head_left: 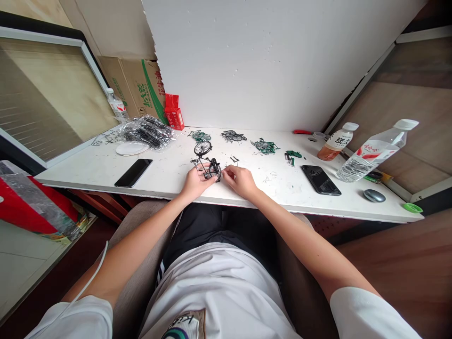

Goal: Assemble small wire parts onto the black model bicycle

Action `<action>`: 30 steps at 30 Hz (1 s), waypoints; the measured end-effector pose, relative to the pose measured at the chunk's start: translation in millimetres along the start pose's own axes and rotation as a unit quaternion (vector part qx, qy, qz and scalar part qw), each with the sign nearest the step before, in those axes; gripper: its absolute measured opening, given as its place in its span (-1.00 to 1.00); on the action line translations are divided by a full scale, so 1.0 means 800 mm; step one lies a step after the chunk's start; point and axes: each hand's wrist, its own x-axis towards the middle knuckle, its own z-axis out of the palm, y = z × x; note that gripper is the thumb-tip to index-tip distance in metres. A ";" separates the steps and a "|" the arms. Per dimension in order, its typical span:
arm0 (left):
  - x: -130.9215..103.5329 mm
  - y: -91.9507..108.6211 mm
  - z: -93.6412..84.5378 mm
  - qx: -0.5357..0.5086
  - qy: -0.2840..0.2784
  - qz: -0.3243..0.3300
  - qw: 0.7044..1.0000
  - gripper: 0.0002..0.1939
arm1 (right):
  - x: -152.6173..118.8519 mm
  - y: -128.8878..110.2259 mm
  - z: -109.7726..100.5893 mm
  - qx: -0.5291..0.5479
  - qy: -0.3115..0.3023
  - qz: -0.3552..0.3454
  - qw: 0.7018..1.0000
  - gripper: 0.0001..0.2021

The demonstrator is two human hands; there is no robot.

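Near the front edge of the white table [169, 183], my left hand [195, 182] is closed around the rear part of a small black model bicycle [214, 168]. The bicycle's other wheel points away from me towards the back. Just right of the near wheel, my right hand [242, 181] has its thumb and fingertips pinched together; whatever is between them is too small to make out. A few tiny dark parts [233, 160] lie beyond my right hand. Behind them are a black model bicycle [233, 136] and green ones [264, 146].
Phones lie left [134, 173] and right [320, 179]. A plastic bag of black parts [148, 133], a red box [174, 113] and a cardboard box [134, 84] are at back left. A water bottle [374, 153], a drink bottle [335, 143] and an oval silvery object [374, 195] stand right.
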 end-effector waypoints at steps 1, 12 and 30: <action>0.000 0.000 0.000 0.001 -0.005 0.002 1.000 -0.21 | 0.000 0.000 0.001 -0.013 0.001 0.002 1.000 -0.69; -0.001 -0.001 0.000 0.001 0.002 0.013 1.000 -0.23 | -0.001 -0.008 -0.005 0.017 -0.008 0.022 1.000 -0.76; -0.002 -0.006 0.000 0.024 0.005 0.057 0.998 -0.31 | -0.001 -0.007 -0.004 -0.004 -0.014 0.014 1.000 -0.74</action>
